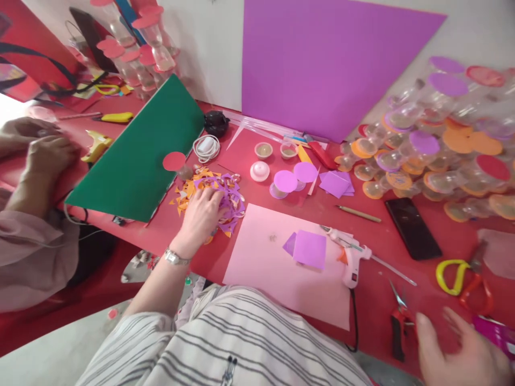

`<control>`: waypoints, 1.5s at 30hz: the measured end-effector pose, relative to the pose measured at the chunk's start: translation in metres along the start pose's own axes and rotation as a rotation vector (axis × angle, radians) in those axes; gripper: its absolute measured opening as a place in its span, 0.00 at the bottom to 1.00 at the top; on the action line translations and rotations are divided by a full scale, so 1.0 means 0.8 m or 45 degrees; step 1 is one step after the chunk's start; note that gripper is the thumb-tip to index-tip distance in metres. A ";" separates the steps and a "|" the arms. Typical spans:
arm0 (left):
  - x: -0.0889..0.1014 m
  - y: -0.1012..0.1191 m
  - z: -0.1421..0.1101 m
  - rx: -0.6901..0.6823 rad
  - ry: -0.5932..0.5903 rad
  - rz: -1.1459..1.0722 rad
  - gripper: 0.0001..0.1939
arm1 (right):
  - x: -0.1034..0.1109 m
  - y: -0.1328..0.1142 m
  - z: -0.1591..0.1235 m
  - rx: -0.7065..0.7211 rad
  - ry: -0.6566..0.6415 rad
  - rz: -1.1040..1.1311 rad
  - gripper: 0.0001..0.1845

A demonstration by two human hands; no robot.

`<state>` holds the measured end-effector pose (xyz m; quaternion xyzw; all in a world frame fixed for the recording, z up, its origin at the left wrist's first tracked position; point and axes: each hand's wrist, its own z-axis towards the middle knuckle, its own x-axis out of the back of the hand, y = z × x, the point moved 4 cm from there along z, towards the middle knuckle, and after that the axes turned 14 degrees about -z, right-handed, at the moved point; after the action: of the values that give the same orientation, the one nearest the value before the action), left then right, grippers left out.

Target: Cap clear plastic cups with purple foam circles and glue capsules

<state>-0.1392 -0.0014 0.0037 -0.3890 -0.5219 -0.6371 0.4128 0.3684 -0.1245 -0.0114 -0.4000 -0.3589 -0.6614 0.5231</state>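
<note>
My left hand (202, 215) rests on a pile of orange and purple paper scraps (231, 206), fingers together and curled down onto the purple ones; its fingertips are partly hidden. At the lower right, my right hand (458, 348) is open, thumb and fingers apart, with nothing seen in it. Beside it lie red-and-black pliers (398, 329) and scissors with yellow and red handles (453, 277). In front of me, a pink sheet (257, 252) carries purple paper squares (309, 249) and a white glue gun (352, 260).
A green board (145, 155) stands at the left; beyond it are a co-worker's hands (50, 142). Bottle hourglasses with coloured discs (402, 155) crowd the right. A black phone (413, 228), a wooden-handled tool (358, 214), purple discs (286, 181) and small cups (263, 150) lie on the red table.
</note>
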 end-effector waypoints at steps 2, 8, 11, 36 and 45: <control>-0.003 0.003 -0.006 0.018 0.044 -0.082 0.18 | 0.016 -0.031 0.011 -0.011 0.040 -0.035 0.39; -0.040 0.070 -0.007 -0.185 -0.189 -0.592 0.14 | 0.025 -0.144 0.035 0.417 0.090 0.248 0.32; -0.057 0.109 0.002 -0.364 -0.430 -0.734 0.09 | 0.022 -0.205 0.036 0.752 0.106 0.310 0.37; -0.124 0.174 0.021 -0.512 -0.660 -1.302 0.06 | 0.006 -0.263 0.034 0.924 0.028 0.257 0.37; -0.107 0.157 0.022 -0.450 -0.424 -1.346 0.03 | 0.023 -0.274 0.056 0.972 0.082 0.407 0.38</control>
<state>0.0098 0.0119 -0.0299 -0.2336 -0.5886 -0.7645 -0.1200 0.1580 -0.0491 0.0117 -0.2071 -0.4953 -0.4035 0.7409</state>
